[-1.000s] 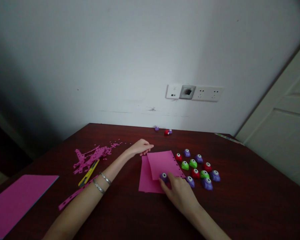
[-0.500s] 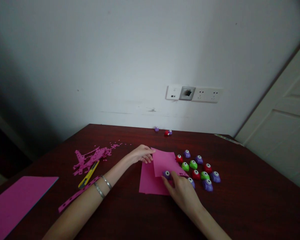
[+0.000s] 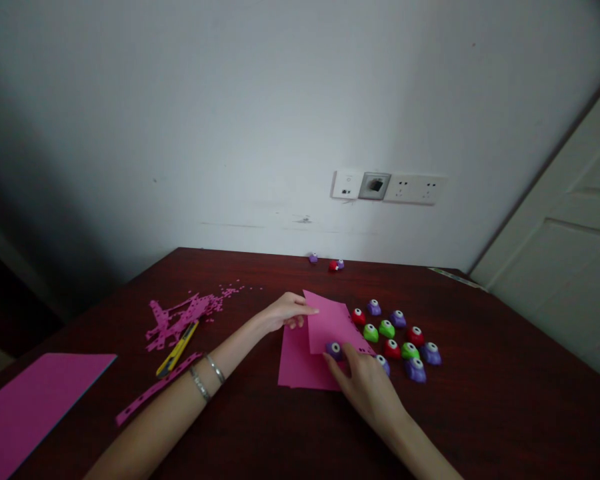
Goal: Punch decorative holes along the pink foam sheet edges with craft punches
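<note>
Between thumb and fingers, my left hand (image 3: 291,311) pinches the left edge of a pink sheet of paper (image 3: 327,327), raised above a second pink sheet (image 3: 300,373) lying on the table. Small punched holes run along the upper sheet's right edge. My right hand (image 3: 367,383) is closed around a small purple paper punch (image 3: 335,350) with an eye-like button, at the upper sheet's lower edge. Whether the paper sits inside its slot is hidden. Close to my right hand is another purple punch (image 3: 383,364), partly covered by the fingers.
Several red, green and purple punches (image 3: 410,351) stand to the right. Pink scraps and confetti (image 3: 190,317), a yellow utility knife (image 3: 179,350) and a punched pink strip (image 3: 155,390) lie left. Larger pink sheets (image 3: 35,407) rest at the far left. Wall sockets (image 3: 414,190) are behind.
My left hand has shifted slightly right along the upper sheet, which has tilted and bends a little more. My right hand and the purple punch stay nearly in place.
</note>
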{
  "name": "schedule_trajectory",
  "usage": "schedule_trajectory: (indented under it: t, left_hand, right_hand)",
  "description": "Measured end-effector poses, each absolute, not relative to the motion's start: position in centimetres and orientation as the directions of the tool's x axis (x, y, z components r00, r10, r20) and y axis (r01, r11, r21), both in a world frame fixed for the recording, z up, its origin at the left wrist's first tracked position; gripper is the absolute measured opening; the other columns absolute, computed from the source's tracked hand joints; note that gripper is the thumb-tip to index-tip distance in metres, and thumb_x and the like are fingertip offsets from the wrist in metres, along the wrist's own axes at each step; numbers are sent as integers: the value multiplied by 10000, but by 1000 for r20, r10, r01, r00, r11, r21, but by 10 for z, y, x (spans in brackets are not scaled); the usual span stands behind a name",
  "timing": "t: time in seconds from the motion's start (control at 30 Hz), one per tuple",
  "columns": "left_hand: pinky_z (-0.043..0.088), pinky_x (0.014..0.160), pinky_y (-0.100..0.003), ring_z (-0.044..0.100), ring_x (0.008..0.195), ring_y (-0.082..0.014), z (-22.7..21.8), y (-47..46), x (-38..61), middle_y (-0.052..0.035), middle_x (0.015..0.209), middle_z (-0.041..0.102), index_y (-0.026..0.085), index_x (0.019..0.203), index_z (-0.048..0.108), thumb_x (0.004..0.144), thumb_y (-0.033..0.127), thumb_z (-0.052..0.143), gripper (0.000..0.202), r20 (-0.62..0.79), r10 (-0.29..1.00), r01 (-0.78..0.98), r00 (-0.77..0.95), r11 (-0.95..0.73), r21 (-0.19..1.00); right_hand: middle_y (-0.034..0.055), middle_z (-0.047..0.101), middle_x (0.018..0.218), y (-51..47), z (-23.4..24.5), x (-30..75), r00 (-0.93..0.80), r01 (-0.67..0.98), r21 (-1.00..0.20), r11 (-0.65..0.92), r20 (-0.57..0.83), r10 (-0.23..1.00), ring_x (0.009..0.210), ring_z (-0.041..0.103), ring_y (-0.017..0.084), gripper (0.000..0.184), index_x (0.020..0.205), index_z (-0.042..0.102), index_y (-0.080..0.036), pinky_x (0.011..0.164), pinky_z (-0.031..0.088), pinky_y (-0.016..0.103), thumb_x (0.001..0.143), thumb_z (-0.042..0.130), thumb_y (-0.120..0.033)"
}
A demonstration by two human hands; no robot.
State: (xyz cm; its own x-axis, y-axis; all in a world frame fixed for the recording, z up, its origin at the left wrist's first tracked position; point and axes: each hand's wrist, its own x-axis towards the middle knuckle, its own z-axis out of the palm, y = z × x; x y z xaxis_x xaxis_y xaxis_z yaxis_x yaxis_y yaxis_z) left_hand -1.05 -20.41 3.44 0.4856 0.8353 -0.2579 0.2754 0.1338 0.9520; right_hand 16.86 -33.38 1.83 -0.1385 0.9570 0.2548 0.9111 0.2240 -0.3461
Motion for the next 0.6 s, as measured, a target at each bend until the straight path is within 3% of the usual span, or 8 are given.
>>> schedule_trajectory:
  t: [0.47, 0.6]
  left_hand:
    - [195, 369, -191, 357, 345, -38, 33, -204, -8, 55, 386, 451, 121, 645, 588, 568, 463, 755, 388, -263, 845, 292, 467, 133, 947]
    - [199, 367, -193, 357, 341, -40, 35, -205, -12, 53, 375, 456, 128, 607, 571, 545, 481, 761, 406, -293, 817, 338, 497, 129, 932]
  right_hand:
    - [47, 648, 587, -332, 16, 171, -127, 927, -303, 222, 305, 944, 533, 640, 205, 276, 777, 530, -181, 471, 340, 256, 901, 407, -396]
    - [61, 660, 619, -333, 17, 170, -132, 928, -306, 211, 258, 957, 576, 655, 219, 281, 771, 539, -176, 492, 354, 264, 902, 410, -388]
